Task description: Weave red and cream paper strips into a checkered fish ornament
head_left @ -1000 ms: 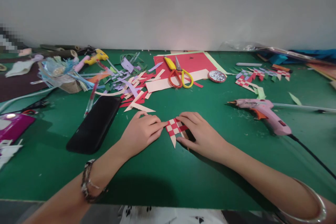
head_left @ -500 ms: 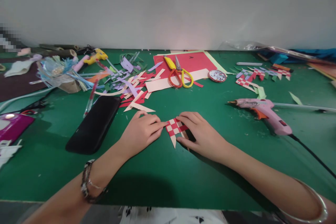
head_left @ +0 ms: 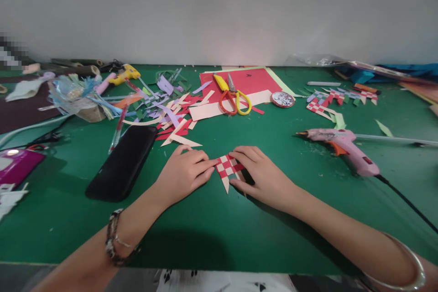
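A small checkered woven paper piece (head_left: 226,167) in red and cream lies on the green table, with a pointed cream strip end slanting toward me. From the left, my left hand (head_left: 186,169) is closed, its extended index fingertip pressed on the piece's left corner. My right hand (head_left: 262,171) curves over the right side, fingertips on the top edge and thumb at the lower edge, holding it. That hand covers much of the piece's right part.
Left of my hands lies a black phone (head_left: 122,163). Beyond are paper strips (head_left: 176,123), scissors (head_left: 232,96), red paper (head_left: 265,80) and a round container (head_left: 283,99). A pink glue gun (head_left: 345,143) with its cord lies right, below several woven pieces (head_left: 318,108).
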`<state>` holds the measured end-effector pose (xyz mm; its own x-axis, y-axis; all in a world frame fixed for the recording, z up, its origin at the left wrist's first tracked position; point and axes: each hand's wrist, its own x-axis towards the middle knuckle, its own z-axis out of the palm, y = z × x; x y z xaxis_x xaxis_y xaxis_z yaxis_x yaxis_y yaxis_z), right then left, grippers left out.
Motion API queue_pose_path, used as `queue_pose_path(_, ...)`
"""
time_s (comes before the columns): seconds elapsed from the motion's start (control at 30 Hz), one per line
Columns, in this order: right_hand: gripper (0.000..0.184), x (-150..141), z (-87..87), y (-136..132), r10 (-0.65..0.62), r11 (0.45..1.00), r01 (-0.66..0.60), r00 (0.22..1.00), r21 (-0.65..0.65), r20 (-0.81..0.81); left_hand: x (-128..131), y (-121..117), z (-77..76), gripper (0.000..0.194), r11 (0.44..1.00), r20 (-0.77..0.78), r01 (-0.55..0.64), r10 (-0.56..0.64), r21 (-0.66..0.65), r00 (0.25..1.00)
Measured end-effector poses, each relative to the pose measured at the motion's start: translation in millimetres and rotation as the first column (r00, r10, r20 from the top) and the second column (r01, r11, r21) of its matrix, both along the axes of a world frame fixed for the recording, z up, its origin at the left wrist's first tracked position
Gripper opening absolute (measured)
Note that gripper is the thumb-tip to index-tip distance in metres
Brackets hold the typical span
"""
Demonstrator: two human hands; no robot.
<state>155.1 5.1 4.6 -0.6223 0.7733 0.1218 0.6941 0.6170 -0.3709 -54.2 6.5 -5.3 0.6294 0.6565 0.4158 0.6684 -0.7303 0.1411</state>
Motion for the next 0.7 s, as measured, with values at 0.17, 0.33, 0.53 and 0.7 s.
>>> queue_pose_path(0.17,0.038,0.0,-0.4,0.0,0.000,1.000,0.000,1.000,0.007,-0.007,1.0,-0.5,1.7,0.030,1.000,0.005,0.007,-0.007,0.010,1.000)
queue_pose_path(0.33,0.040,-0.2,-1.2,-0.1,0.007,1.000,-0.007,1.000,0.012,-0.001,1.4,-0.3,2.0,0.032,1.000,-0.001,0.011,-0.011,0.022,1.000)
queue_pose_path(0.53,0.040,-0.5,1.1,0.1,-0.001,1.000,0.001,1.000,-0.014,0.012,2.0,-0.5,2.1,0.032,0.999,0.002,-0.001,0.001,-0.034,1.000)
queue_pose_path(0.7,0.053,0.0,-1.7,-1.5,-0.062,0.998,0.062,0.998,-0.021,-0.014,3.1,-1.6,3.2,0.031,0.987,0.038,-0.125,0.129,-0.102,0.991)
